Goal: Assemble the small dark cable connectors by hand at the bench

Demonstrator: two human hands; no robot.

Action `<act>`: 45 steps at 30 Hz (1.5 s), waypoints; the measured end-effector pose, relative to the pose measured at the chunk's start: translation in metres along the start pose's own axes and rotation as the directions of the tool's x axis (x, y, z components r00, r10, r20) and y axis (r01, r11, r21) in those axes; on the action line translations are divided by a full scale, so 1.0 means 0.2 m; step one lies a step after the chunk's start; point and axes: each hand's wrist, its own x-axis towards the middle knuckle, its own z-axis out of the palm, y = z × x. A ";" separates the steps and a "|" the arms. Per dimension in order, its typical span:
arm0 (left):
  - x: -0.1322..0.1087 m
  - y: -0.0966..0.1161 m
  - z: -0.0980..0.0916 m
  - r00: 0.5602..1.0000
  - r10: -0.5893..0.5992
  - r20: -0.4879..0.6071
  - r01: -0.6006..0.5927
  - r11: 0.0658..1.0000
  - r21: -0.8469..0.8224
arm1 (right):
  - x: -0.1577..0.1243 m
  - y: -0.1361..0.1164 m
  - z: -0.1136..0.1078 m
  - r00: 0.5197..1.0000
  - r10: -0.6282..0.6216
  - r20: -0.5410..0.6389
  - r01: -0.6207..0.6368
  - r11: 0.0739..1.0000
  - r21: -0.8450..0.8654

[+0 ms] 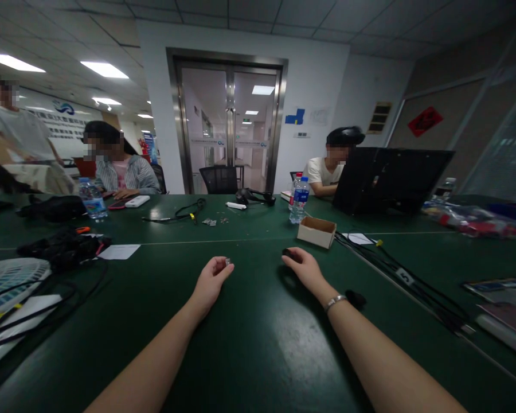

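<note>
Your left hand (210,279) is pinching a small silver part (227,261) between thumb and fingertips, holding it just above the green table (249,344), near centre. Your right hand (304,267) is closing its fingers on a small dark piece (287,252), low over the table, just right of the left hand. The hands are staying apart from each other, not touching. Both pieces are showing too small to identify. A metal bracelet (335,300) is sitting on your right wrist, and a dark lump (356,297) is lying on the table just beside it. An open cardboard box (317,231) is sitting just beyond the right hand, with two water bottles (300,199) standing farther back. Right of the box, a bundle of black cables (413,275) is running toward the near right edge. An open laptop (387,180) is standing at the far right, with a person (327,172) sitting behind it. Far centre, some loose metal bits (209,221), a black cord (180,213) and a headset (255,197) are lying on the table. To the left, a sheet of paper (119,251) is lying beside a heap of black gear (62,246), and another bottle (93,199) is standing at the far left, near a seated person (124,172).
</note>
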 end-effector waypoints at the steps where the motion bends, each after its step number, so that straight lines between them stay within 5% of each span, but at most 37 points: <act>1: 0.00 0.00 0.00 1.000 -0.002 0.003 0.002 1.000 0.006 | 0.02 0.03 -0.05 0.999 0.021 -0.041 -0.021 1.000 -0.004; 8: -0.01 0.00 0.00 1.000 -0.005 0.004 0.005 1.000 0.014 | 0.06 0.11 -0.26 0.990 0.109 -0.089 -0.108 0.994 0.025; 33: -0.01 0.02 -0.01 0.998 -0.042 0.056 0.044 0.998 -0.036 | 0.10 0.19 -0.31 0.947 0.154 -0.281 -0.175 0.983 -0.048; 45: 0.02 -0.03 -0.01 0.998 -0.021 0.062 0.023 0.999 -0.039 | 0.10 0.22 -0.43 0.898 0.132 -0.419 -0.206 0.969 -0.135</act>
